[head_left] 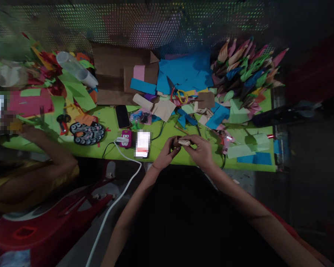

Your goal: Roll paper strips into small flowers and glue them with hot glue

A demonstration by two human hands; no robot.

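Note:
Both my hands meet at the near edge of the green table (167, 129). My left hand (167, 152) and my right hand (202, 150) are closed together on a small roll of beige paper (184, 142), pinched between the fingertips. The roll is short and pale, held just above the table edge. Loose sheets of beige paper (164, 109) and blue paper (186, 72) lie behind my hands.
A pile of folded coloured paper shapes (246, 70) fills the back right. Scissors (179, 96), a black phone (122, 116), a pink charger with white cable (125, 138) and a round paint tray (87, 132) lie on the table. Another person's arm (52, 152) reaches in at left.

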